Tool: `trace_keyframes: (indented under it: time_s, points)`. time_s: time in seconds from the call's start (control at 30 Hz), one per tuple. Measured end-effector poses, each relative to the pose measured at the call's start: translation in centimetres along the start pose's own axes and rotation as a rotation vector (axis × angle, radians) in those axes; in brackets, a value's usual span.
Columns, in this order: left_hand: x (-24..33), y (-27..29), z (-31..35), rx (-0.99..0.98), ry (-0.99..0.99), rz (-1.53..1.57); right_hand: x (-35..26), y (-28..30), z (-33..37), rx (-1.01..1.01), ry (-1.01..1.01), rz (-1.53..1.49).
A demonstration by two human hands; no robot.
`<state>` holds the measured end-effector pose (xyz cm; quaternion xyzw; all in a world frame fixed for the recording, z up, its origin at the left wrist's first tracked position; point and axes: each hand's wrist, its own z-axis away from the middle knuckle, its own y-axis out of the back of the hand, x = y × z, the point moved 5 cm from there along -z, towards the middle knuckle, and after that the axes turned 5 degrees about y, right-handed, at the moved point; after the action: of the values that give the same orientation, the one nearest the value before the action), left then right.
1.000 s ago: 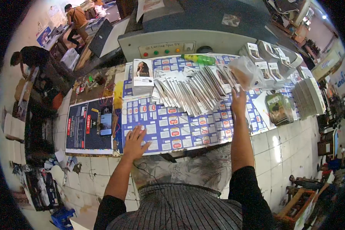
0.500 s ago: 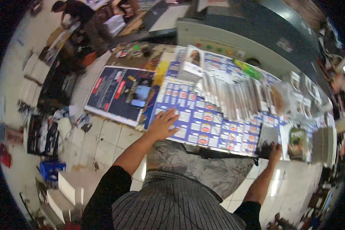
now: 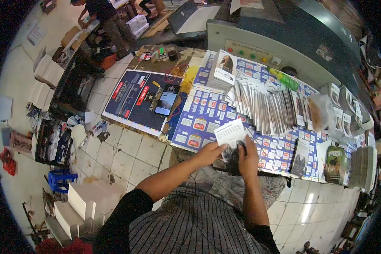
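Observation:
Close in front of my body I hold a white printed leaflet (image 3: pixel 230 132) with a dark picture on its lower part. My left hand (image 3: pixel 211 154) pinches its lower left edge, and my right hand (image 3: pixel 248 158) grips the right side, thumb over the front. Just beyond it, a long fanned row of folded leaflets (image 3: pixel 264 106) lies across the printed sheets (image 3: pixel 193 123) covering the table. A neat stack of leaflets (image 3: pixel 222 70) stands at the row's left end. One more grey leaflet (image 3: pixel 300 156) lies near the table's front edge, right of my hands.
A phone (image 3: pixel 166 101) rests on a dark poster (image 3: pixel 131 99) at left. Clear plastic bags (image 3: pixel 321 112) and a green bottle (image 3: pixel 288 81) lie farther back. Several leaflet stacks (image 3: pixel 363 167) fill the right end. A grey machine (image 3: pixel 275 44) stands behind; another person (image 3: pixel 108 21) bends at the far left.
My left hand has lifted off the table and my right hand has come in from the right edge. Both now hold a leaflet between them in front of me.

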<state>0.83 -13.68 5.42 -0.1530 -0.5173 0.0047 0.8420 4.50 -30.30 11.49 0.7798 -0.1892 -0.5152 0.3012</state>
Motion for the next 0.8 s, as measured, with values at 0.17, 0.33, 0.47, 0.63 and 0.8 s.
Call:
trace_keyframes:
  time_s: [0.17, 0.33, 0.47, 0.63, 0.8]
  points:
    - [-1.0, 2.9, 1.1, 0.154, -0.052, -0.04, -3.2, -1.9, 0.7, 0.071, 0.269, 0.161]
    - [-2.6, 6.0, 1.3, 0.042, -0.016, 0.35, -2.6, -4.0, 0.7, -0.238, -0.142, -0.48]
    - [-0.1, 5.2, 2.3, -0.031, 0.007, 0.634, -2.6, -4.8, 0.2, -0.205, -0.398, -1.098]
    - [-0.1, 10.0, -0.1, 0.474, -0.2, -0.13, 4.7, -4.4, -0.3, -0.11, -0.428, -0.477]
    - [2.2, 6.9, -1.1, 0.646, -0.258, -0.769, 8.4, -5.1, -0.8, -0.027, -0.304, -0.16]
